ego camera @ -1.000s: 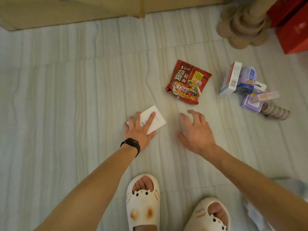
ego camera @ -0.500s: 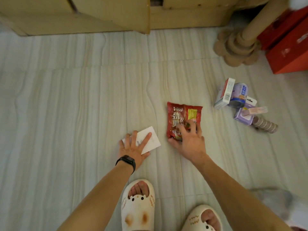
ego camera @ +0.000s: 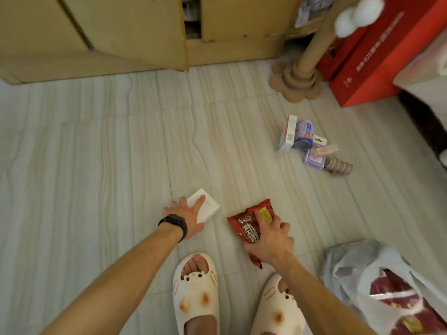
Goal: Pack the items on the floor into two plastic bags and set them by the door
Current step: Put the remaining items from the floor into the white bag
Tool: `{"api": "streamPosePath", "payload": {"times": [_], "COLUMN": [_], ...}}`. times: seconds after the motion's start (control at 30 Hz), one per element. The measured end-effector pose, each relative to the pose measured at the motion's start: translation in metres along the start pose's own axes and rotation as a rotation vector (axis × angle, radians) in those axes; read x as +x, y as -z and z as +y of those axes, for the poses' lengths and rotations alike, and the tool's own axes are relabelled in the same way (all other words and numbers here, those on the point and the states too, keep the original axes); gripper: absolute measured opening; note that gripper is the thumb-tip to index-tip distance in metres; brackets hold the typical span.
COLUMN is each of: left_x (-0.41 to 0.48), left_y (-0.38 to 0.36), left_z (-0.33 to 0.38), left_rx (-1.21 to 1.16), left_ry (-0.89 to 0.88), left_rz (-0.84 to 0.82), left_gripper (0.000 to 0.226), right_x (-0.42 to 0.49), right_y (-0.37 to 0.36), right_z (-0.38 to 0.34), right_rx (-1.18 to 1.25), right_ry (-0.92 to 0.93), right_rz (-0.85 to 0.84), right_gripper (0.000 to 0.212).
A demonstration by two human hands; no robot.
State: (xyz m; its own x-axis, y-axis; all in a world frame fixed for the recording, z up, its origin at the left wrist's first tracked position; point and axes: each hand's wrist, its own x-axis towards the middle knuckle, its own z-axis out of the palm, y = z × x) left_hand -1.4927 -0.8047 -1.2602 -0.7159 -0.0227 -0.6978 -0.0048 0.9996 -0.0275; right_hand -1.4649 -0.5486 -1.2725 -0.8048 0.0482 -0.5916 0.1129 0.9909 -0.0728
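Note:
My right hand [ego camera: 271, 238] grips a red instant noodle packet [ego camera: 246, 226] just off the floor, in front of my right slipper. My left hand [ego camera: 187, 215] lies flat on a small white box [ego camera: 205, 209] on the floor tiles, fingers spread over it. A translucent plastic bag [ego camera: 358, 269] sits at the lower right with a red packet visible inside. Farther right on the floor lies a small pile: a white carton [ego camera: 286, 135], a purple can [ego camera: 304, 136], a lilac box [ego camera: 314, 160] and a brown roll [ego camera: 338, 166].
A wooden cabinet [ego camera: 121, 32] runs along the far side. A cardboard post with a stacked base [ego camera: 296, 81] and red boxes [ego camera: 367, 64] stand at the upper right. My two white slippers [ego camera: 196, 298] are at the bottom edge.
My right hand reached the noodle packet, closed on it and pulled it back toward my feet and the bag. My left hand stayed on the white box. The bag has come into view.

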Motion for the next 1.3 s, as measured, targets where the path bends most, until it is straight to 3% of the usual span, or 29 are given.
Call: {"api": "streamPosePath", "payload": {"times": [0.13, 0.27, 0.33, 0.43, 0.57, 0.7, 0.77, 0.83, 0.93, 1.03, 1.1, 1.17, 1.3], "left_x": [-0.021, -0.05, -0.068, -0.096, -0.136, -0.169, -0.182, -0.192, -0.206, -0.214, -0.215, -0.214, -0.213], "left_y": [0.031, 0.078, 0.107, 0.149, 0.183, 0.187, 0.181, 0.174, 0.166, 0.162, 0.161, 0.159, 0.153], "left_z": [0.005, 0.028, 0.045, 0.078, 0.137, 0.198, 0.226, 0.25, 0.281, 0.304, 0.315, 0.324, 0.345], "left_rx": [-0.063, -0.078, -0.067, 0.028, 0.137, 0.206, 0.289, 0.378, 0.494, 0.496, 0.468, 0.449, 0.444], "left_ry": [-0.054, -0.14, -0.203, -0.351, -0.572, -0.741, -0.835, -0.901, -0.974, -0.978, -0.964, -0.96, -0.986], "left_rz": [0.046, 0.198, 0.275, 0.411, 0.558, 0.602, 0.615, 0.614, 0.637, 0.628, 0.606, 0.589, 0.584], "left_gripper": [0.084, 0.086, 0.085, 0.083, 0.081, 0.081, 0.081, 0.079, 0.079, 0.079, 0.079, 0.08, 0.081], "right_x": [-0.006, -0.049, -0.079, -0.143, -0.232, -0.292, -0.307, -0.308, -0.288, -0.258, -0.238, -0.226, -0.231], "right_y": [0.051, 0.086, 0.101, 0.12, 0.118, 0.094, 0.078, 0.064, 0.052, 0.045, 0.04, 0.037, 0.047], "right_z": [0.009, 0.034, 0.047, 0.076, 0.139, 0.195, 0.217, 0.234, 0.251, 0.258, 0.258, 0.257, 0.258], "right_rx": [0.327, 0.74, 0.917, 1.4, 1.919, 2.179, 2.191, 1.996, 1.318, 0.633, 0.384, 0.422, 1.418], "right_ry": [-0.051, -0.132, -0.134, -0.067, 0.038, -0.062, -0.169, -0.287, -0.436, -0.522, -0.49, -0.41, -0.462], "right_rz": [-0.09, -0.047, 0.027, 0.162, 0.195, 0.402, 0.463, 0.471, 0.466, 0.385, 0.352, 0.334, 0.568], "right_gripper": [0.081, 0.065, 0.058, 0.047, 0.051, 0.044, 0.042, 0.041, 0.036, 0.068, 0.082, 0.09, 0.093]}}
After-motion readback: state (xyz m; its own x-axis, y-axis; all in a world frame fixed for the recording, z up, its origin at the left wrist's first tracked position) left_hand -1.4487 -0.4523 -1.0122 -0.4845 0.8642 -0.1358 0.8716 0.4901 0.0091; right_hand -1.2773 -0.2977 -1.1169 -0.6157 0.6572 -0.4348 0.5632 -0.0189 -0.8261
